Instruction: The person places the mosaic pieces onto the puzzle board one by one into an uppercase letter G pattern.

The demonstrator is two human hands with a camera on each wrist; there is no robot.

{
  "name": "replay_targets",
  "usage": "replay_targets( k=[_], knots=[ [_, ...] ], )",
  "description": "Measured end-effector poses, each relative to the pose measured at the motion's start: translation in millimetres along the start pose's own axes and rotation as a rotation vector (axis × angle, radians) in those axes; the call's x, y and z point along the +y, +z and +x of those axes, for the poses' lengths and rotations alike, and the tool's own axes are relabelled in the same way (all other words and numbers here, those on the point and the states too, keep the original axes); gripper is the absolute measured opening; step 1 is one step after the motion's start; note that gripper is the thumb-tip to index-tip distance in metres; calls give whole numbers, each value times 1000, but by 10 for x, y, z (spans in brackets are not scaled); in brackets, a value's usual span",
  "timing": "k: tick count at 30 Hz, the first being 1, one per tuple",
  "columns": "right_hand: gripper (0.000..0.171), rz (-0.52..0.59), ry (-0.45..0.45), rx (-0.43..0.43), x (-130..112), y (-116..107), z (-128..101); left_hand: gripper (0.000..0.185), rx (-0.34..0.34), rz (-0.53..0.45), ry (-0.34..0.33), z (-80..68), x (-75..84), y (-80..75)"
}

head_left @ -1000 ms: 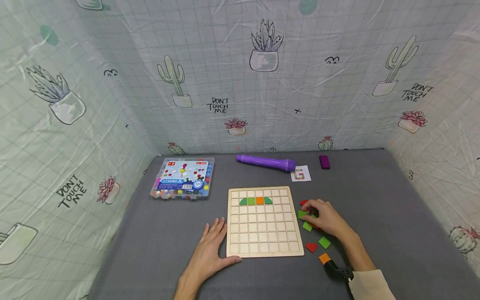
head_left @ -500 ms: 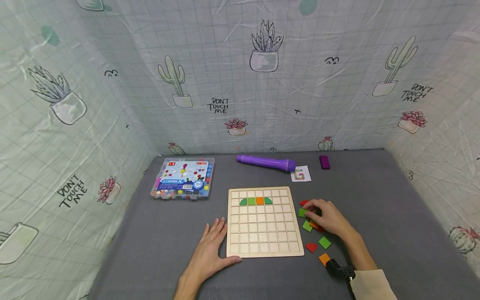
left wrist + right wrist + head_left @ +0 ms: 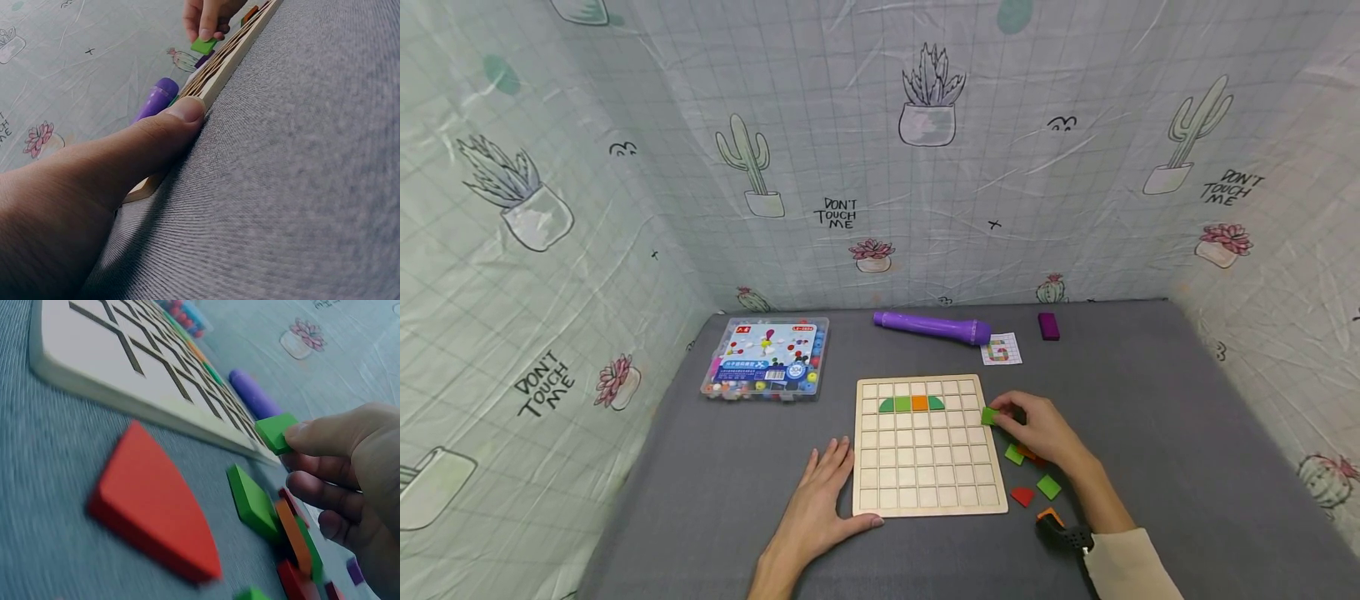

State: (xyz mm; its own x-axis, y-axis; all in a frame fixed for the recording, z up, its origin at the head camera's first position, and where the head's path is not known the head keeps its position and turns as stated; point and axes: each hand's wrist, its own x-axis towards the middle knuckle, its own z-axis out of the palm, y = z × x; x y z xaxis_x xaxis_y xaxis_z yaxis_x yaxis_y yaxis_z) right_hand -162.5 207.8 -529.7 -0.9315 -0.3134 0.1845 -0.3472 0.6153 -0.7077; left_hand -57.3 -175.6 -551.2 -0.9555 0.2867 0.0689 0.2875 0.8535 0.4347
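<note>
A light green square tile (image 3: 275, 432) is pinched between thumb and fingers of my right hand (image 3: 1036, 427). In the head view the tile overlaps the right edge of the wooden grid board (image 3: 928, 475). My left hand (image 3: 814, 500) lies with spread fingers at the board's lower left corner, its thumb (image 3: 156, 134) against the front edge. In one upper row of the board sit a dark green quarter-round (image 3: 887, 405), a light green square (image 3: 902, 404), an orange square (image 3: 920, 403) and another dark green quarter-round (image 3: 936, 404).
Loose pieces lie right of the board: a red quarter-round (image 3: 156, 506), green squares (image 3: 1048, 487) and an orange piece (image 3: 294, 534) among several others. Behind stand a clear box of beads (image 3: 765, 358), a purple microphone-shaped stick (image 3: 932, 326), a pattern card (image 3: 1009, 350) and a dark purple block (image 3: 1048, 326).
My right hand has picked up a green square tile from the pile and moved it left to the board's right edge. My left hand has stayed in place.
</note>
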Motion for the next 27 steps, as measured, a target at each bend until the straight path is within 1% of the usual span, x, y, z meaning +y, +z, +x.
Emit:
replay_targets(
  k=[7, 14, 19, 27],
  knots=[
    [14, 54, -31, -19, -125, 155, 95, 113, 2, -5, -6, 0, -8, 10],
    [12, 78, -39, -55, -255, 302, 201, 113, -3, -17, -16, 9, -8, 15],
    [9, 103, -41, -84, -345, 397, 286, 113, -4, -8, -14, 8, -8, 12],
    [8, 116, -71, -111, -455, 543, 405, 113, -7, -6, -14, 4, -7, 9]
  ],
)
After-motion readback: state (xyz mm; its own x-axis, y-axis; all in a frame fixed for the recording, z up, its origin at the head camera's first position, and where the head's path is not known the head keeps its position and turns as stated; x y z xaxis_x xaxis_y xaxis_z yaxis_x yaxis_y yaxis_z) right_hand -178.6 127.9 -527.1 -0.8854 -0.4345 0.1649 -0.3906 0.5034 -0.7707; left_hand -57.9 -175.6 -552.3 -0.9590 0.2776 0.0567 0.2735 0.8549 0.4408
